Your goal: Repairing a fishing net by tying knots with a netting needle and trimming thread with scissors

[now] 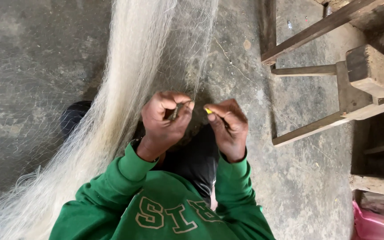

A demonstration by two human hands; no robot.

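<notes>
- Sleeves (130, 166): green knitted fabric with ribbed cuffs, covering both forearms up to the wrists; pale stitched lettering on the chest below.
- Left hand (163, 122): fingers curled tight, thumb and forefinger pinched together on a few strands of the net, with a thin dark object between the fingertips; its kind cannot be told.
- Right hand (230, 126): closed into a loose fist, thumb pressed against forefinger, gripping a small yellow tool (208, 110) whose tip points toward the left hand. Only the tip shows; the rest is hidden in the fist.
- The two hands sit just beside each other, apart by a narrow gap.
- Net (125, 89): fine, pale, translucent mesh of thin filament. It runs from above the left hand down past its outer side, gathered into a thick soft rope-like band, then spreads in a loose fluffy heap below and to the left of the sleeves.
- Dark trousers (196, 158): smooth black cloth, directly beneath both hands.
- Floor (32, 66): rough grey concrete, mottled and stained, all around.
- Wooden frame (334, 71): worn, square-cut timber bars and a blocky post end, well to the right of the right hand.
- Pink plastic container (370, 224): smooth rim, far lower right, partly cut off.
</notes>
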